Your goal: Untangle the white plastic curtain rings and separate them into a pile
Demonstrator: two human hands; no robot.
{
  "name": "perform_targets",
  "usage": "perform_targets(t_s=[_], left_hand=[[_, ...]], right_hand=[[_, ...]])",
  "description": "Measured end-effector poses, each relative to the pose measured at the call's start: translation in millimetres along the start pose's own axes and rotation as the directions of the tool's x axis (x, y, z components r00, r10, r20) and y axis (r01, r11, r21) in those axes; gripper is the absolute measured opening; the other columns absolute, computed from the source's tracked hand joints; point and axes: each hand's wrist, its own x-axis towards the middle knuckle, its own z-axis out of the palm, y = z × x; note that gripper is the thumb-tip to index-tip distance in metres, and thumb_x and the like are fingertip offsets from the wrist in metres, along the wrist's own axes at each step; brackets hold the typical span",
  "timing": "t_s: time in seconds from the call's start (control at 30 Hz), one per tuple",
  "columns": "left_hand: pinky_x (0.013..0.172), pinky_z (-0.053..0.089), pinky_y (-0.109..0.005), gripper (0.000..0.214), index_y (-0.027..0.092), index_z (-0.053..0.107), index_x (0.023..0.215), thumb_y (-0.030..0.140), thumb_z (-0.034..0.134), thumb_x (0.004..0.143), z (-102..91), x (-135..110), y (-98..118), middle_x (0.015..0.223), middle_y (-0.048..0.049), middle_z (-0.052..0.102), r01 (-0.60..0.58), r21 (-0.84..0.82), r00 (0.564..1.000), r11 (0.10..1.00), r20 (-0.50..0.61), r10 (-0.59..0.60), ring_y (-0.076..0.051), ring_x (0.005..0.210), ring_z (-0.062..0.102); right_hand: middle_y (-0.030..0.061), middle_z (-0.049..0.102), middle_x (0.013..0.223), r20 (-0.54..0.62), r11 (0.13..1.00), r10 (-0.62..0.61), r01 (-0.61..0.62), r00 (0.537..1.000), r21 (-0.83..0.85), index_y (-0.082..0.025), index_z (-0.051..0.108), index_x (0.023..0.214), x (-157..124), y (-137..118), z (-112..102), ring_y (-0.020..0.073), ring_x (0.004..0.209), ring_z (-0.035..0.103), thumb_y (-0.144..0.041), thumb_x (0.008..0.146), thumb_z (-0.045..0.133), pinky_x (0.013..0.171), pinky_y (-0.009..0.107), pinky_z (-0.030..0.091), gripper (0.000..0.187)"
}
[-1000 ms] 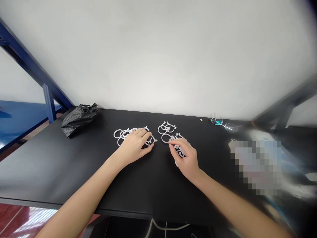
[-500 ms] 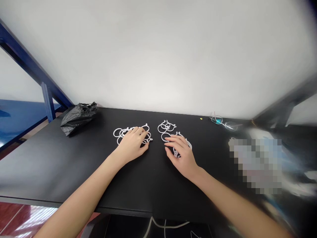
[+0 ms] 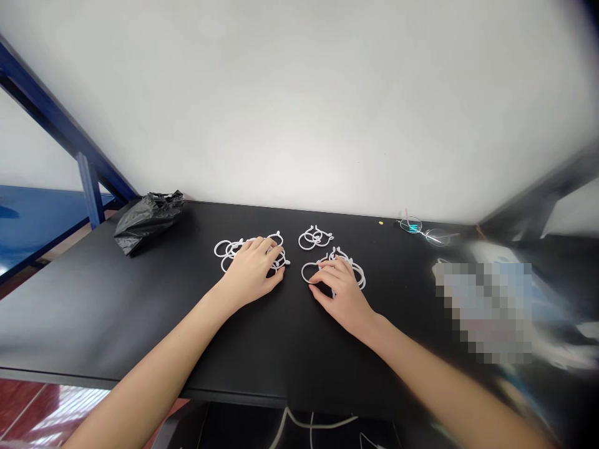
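Note:
My left hand rests over a pile of white plastic rings that have small knobbed ends and look like shower curtain rings. Its thumb is apart from the fingers, and part of that pile is hidden under the palm. To the right, my right hand is over a second group of rings. The thumb and forefinger pinch the near edge of one white curtain ring. Behind this hand lies a small cluster of the same rings, untouched.
A crumpled black plastic bag sits at the black table's back left. At the back right lie glasses and a tiny yellow bit. Blurred plastic packaging is on the right. A white wall stands behind.
My right hand's fingers have closed to a pinch, and the ring there has shifted slightly toward me. My left hand has barely moved.

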Motion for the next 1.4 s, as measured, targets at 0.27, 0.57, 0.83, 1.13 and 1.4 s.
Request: perform_targets(t_s=[0.27, 0.57, 0.83, 1.13, 1.4], left_hand=[[0.104, 0.039, -0.047, 0.02, 0.017, 0.062, 0.109, 0.022, 0.051, 0.093, -3.1, 0.1, 12.8, 0.105, -0.0077, 0.065, -0.11, -0.26, 0.991, 0.959, -0.103, 0.085, -0.023, 0.1, 0.057], [0.076, 0.052, -0.029, 0.034, 0.019, 0.053, 0.126, 0.037, 0.046, 0.098, -1.9, -1.0, 29.5, 0.087, -0.0017, 0.064, 0.156, -0.82, 0.985, 0.55, 0.168, -0.029, -0.014, 0.077, 0.062], [0.072, 0.055, -0.029, 0.032, 0.014, 0.064, 0.115, 0.037, 0.051, 0.096, 4.6, 3.2, 25.3, 0.081, -0.0035, 0.065, 0.214, -0.935, 0.975, 0.283, 0.184, -0.127, -0.014, 0.073, 0.062], [0.066, 0.053, -0.025, 0.033, 0.015, 0.068, 0.109, 0.039, 0.05, 0.096, 1.5, 4.7, 22.4, 0.079, -0.0035, 0.064, 0.216, -0.932, 0.974, 0.292, 0.184, -0.136, -0.012, 0.069, 0.059], [0.064, 0.051, -0.026, 0.034, 0.014, 0.068, 0.104, 0.04, 0.048, 0.096, -5.6, 5.6, 19.5, 0.071, -0.0016, 0.059, 0.228, -0.915, 0.973, 0.332, 0.224, -0.051, -0.012, 0.065, 0.055]], right_hand=[[0.0007, 0.07, 0.076, -0.083, 0.999, -0.029, 0.031, 0.996, 0.031, -0.023, 0.065, 0.08, 3.3, -3.6, -2.7, 0.0222, 0.086, 0.068, -0.011, 0.085, 0.064, 0.102, 0.057, 0.045, 0.013], [-0.0012, 0.075, 0.077, -0.295, 0.97, -0.142, 0.192, 0.945, 0.148, -0.025, 0.066, 0.084, 6.2, -13.8, -7.6, 0.0182, 0.077, 0.07, -0.01, 0.086, 0.065, 0.094, 0.046, 0.052, 0.015], [0.007, 0.074, 0.104, -0.316, 0.971, -0.136, 0.189, 0.939, 0.143, -0.025, 0.067, 0.102, 3.3, -17.4, -9.1, 0.0248, 0.101, 0.068, -0.013, 0.082, 0.069, 0.09, 0.046, 0.056, 0.023], [0.005, 0.072, 0.088, -0.308, 0.97, -0.024, 0.097, 0.951, 0.223, -0.023, 0.069, 0.104, 5.0, -18.7, -10.5, 0.0187, 0.079, 0.068, -0.011, 0.088, 0.062, 0.07, 0.034, 0.058, 0.021], [0.0026, 0.07, 0.084, -0.275, 0.958, 0.023, 0.057, 0.961, 0.28, -0.024, 0.064, 0.101, 2.3, -22.8, -8.5, 0.0164, 0.074, 0.067, -0.014, 0.09, 0.061, 0.07, 0.032, 0.058, 0.015]])
